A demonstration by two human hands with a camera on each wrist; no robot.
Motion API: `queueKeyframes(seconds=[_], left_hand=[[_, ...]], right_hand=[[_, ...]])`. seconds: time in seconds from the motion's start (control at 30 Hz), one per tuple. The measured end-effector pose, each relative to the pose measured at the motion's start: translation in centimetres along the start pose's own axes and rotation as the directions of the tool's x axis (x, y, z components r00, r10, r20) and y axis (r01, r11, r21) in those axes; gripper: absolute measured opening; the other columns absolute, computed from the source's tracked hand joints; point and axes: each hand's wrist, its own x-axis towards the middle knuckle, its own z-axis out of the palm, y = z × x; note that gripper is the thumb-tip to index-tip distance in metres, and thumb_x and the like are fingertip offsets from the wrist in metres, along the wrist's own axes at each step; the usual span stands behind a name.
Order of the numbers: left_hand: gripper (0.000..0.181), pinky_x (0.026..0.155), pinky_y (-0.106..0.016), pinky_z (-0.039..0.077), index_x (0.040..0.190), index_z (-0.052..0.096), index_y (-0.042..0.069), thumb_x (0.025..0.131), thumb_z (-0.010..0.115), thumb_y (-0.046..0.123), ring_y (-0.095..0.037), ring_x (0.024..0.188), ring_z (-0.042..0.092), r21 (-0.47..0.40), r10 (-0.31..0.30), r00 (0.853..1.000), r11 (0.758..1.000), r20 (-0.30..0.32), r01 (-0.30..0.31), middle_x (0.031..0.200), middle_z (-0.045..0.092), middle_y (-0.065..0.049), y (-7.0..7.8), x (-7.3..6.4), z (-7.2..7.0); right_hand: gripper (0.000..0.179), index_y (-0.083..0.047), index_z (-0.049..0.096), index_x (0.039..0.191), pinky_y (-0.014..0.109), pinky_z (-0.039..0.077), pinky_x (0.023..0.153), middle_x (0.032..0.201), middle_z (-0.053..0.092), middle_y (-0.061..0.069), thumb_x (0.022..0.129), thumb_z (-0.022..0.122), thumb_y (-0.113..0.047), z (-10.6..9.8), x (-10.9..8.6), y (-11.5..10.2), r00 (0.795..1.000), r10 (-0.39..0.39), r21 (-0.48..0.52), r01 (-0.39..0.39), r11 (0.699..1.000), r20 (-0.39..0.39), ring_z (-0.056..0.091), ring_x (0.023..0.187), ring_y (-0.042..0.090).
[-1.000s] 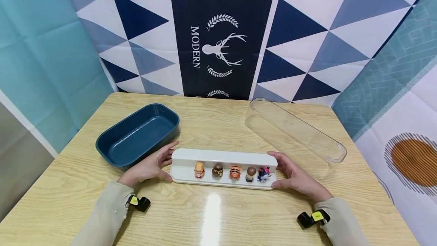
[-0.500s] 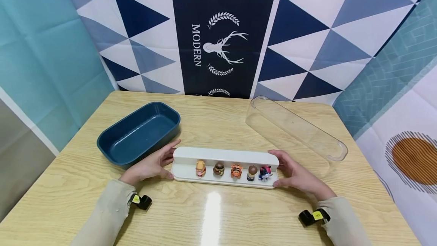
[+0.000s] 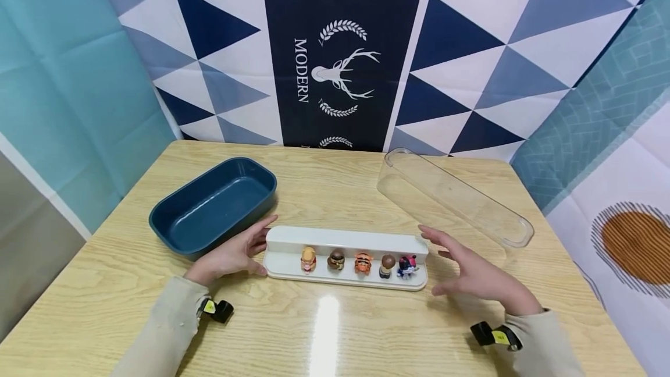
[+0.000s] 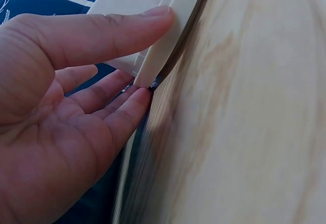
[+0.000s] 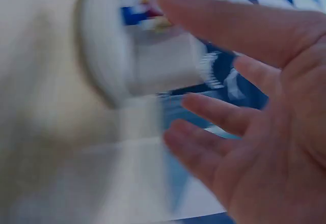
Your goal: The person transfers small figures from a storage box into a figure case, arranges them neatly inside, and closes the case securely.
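Note:
A long white display base (image 3: 348, 240) with a raised back ledge lies on the table in the head view. Along its front step stands a row of several small figurines, among them an orange tiger (image 3: 363, 263), an owl (image 3: 336, 260) and a dark blue-and-pink one (image 3: 407, 267). My left hand (image 3: 232, 255) holds the base's left end, its thumb (image 4: 117, 35) on the rim and fingertips against the edge below. Off the right end, my right hand (image 3: 478, 275) is spread and apart from the base. In the right wrist view the base's end (image 5: 104, 46) looks blurred.
A dark blue rectangular basin (image 3: 211, 208) sits at the back left, close beside my left hand. At the back right lies a clear plastic cover (image 3: 455, 191), set at a slant. A patterned cloth (image 3: 340, 74) hangs behind the wooden table (image 3: 262, 330).
My right hand has let go of the base's right end and drawn away to the right, its fingers spreading. The left hand keeps its place, and the base and figurines stay put.

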Motion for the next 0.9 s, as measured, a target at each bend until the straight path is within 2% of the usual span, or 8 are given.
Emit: queueKeyframes(seconds=[0.1, 0.2, 0.33, 0.43, 0.53, 0.67, 0.77, 0.9], left_hand=[[0.114, 0.113, -0.045, 0.028, 0.159, 0.007, 0.003, 0.071, 0.074, -0.023, -0.044, 0.142, 0.023, 0.007, -0.013, 1.000, 1.000, -0.011, 0.013, 0.155, 0.021, -0.031, 0.1, -0.2, -0.1], [0.114, 0.113, -0.046, 0.027, 0.159, 0.007, 0.002, 0.071, 0.074, -0.022, -0.045, 0.142, 0.024, 0.015, -0.010, 1.000, 1.000, -0.014, 0.010, 0.154, 0.023, -0.031, 0.1, -0.3, -0.1], [0.113, 0.112, -0.050, 0.026, 0.159, 0.007, 0.001, 0.071, 0.074, -0.022, -0.046, 0.142, 0.023, 0.014, -0.015, 1.000, 1.000, -0.015, 0.015, 0.154, 0.022, -0.032, 0.2, -0.1, 0.0], [0.113, 0.113, -0.052, 0.025, 0.159, 0.007, 0.001, 0.071, 0.074, -0.023, -0.046, 0.143, 0.021, 0.008, -0.023, 1.000, 1.000, -0.014, 0.023, 0.155, 0.020, -0.032, 0.4, 0.1, 0.1], [0.113, 0.113, -0.050, 0.026, 0.158, 0.006, 0.001, 0.071, 0.073, -0.024, -0.046, 0.143, 0.021, 0.006, -0.023, 1.000, 1.000, -0.015, 0.023, 0.155, 0.019, -0.032, 0.6, 0.4, 0.2], [0.113, 0.112, -0.048, 0.028, 0.158, 0.006, 0.000, 0.070, 0.073, -0.025, -0.046, 0.143, 0.022, 0.006, -0.025, 1.000, 1.000, -0.018, 0.025, 0.154, 0.021, -0.033, 0.7, 0.4, 0.2], [0.113, 0.112, -0.048, 0.029, 0.158, 0.007, 0.000, 0.070, 0.073, -0.025, -0.047, 0.142, 0.023, 0.006, -0.032, 0.999, 0.999, -0.019, 0.032, 0.154, 0.021, -0.033, 0.6, 0.3, 0.2], [0.113, 0.112, -0.049, 0.028, 0.158, 0.007, 0.000, 0.070, 0.074, -0.024, -0.047, 0.142, 0.023, 0.000, -0.034, 0.999, 0.999, -0.021, 0.034, 0.154, 0.021, -0.033, 0.5, 0.0, 0.1]], right_hand=[[0.108, -0.017, 0.026, 0.158, 0.036, 0.040, 0.106, 0.156, 0.032, 0.012, 0.071, 0.090, -0.015, -0.9, -0.7, -1.8, 0.998, -0.054, -0.109, 0.051, 0.993, -0.026, 0.033, 0.139, 0.028], [0.106, -0.013, 0.030, 0.156, 0.038, 0.026, 0.113, 0.156, 0.033, 0.008, 0.070, 0.091, -0.020, -1.7, -1.4, -2.9, 0.979, -0.163, -0.194, 0.137, 0.971, -0.124, 0.025, 0.144, 0.017], [0.095, 0.003, 0.037, 0.149, 0.036, 0.009, 0.115, 0.156, 0.034, 0.009, 0.080, 0.080, -0.047, -3.2, -2.0, -2.6, 0.881, -0.368, -0.322, 0.270, 0.907, -0.298, 0.013, 0.148, 0.019], [0.101, 0.010, 0.038, 0.143, 0.034, 0.005, 0.115, 0.156, 0.035, 0.011, 0.082, 0.068, -0.065, -4.4, -2.4, -1.1, 0.795, -0.441, -0.402, 0.274, 0.874, -0.417, 0.015, 0.147, 0.023], [0.107, 0.007, 0.035, 0.147, 0.039, -0.001, 0.115, 0.160, 0.027, 0.008, 0.077, 0.077, -0.061, -5.5, -3.3, 0.9, 0.782, -0.353, -0.352, 0.184, 0.918, -0.513, 0.010, 0.148, 0.022], [0.115, -0.007, 0.022, 0.158, 0.057, -0.009, 0.113, 0.165, 0.010, 0.007, 0.067, 0.093, -0.019, -6.1, -4.7, 2.8, 0.820, -0.110, -0.167, 0.018, 0.986, -0.562, -0.001, 0.150, 0.024], [0.124, -0.017, 0.011, 0.161, 0.071, -0.009, 0.107, 0.165, 0.000, 0.009, 0.065, 0.088, 0.002, -5.9, -5.2, 3.7, 0.829, 0.032, -0.059, -0.078, 0.995, -0.558, -0.009, 0.149, 0.027], [0.124, -0.025, -0.002, 0.161, 0.064, -0.006, 0.112, 0.164, -0.006, 0.013, 0.074, 0.082, 0.004, -5.4, -5.3, 5.4, 0.830, 0.147, 0.075, -0.127, 0.989, -0.537, -0.011, 0.149, 0.033]])
